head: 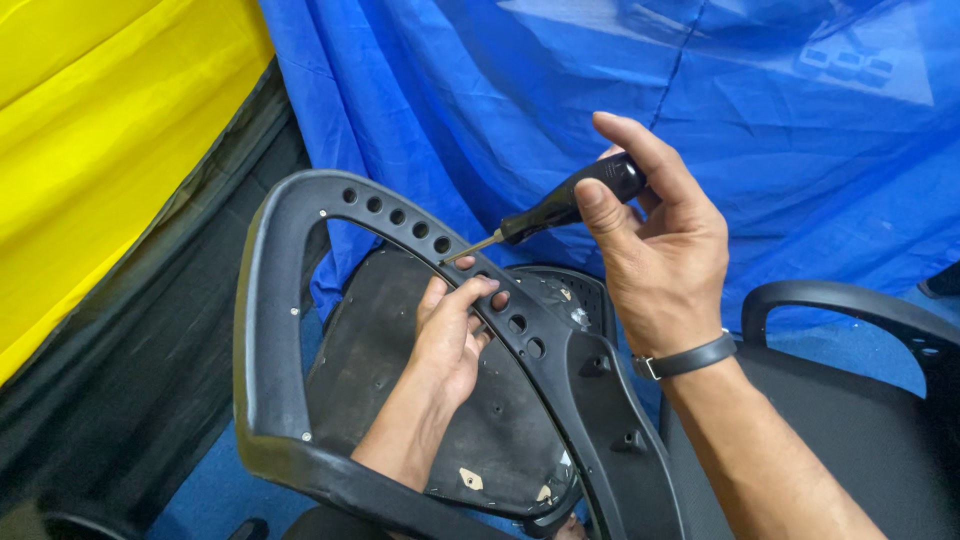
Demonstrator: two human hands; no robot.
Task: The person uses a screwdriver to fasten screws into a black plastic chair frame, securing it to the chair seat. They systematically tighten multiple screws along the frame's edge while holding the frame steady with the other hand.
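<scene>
I can't make out the screwdriver (560, 208) tip; too small where it meets the black chair frame (268, 330). Frame cut off at 6 o'clock. Second chair (850, 420) cropped at 3 o'clock. Left hand (450, 335) fingertips hidden behind frame.

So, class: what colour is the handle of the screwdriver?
Black, glossy; the screwdriver handle shows best in the head view.

Your left hand (452, 335) reaches through the chair frame (262, 330), seat pan (380, 370) behind it, your right hand (655, 265) and screwdriver (560, 208) above its right bar.
</scene>
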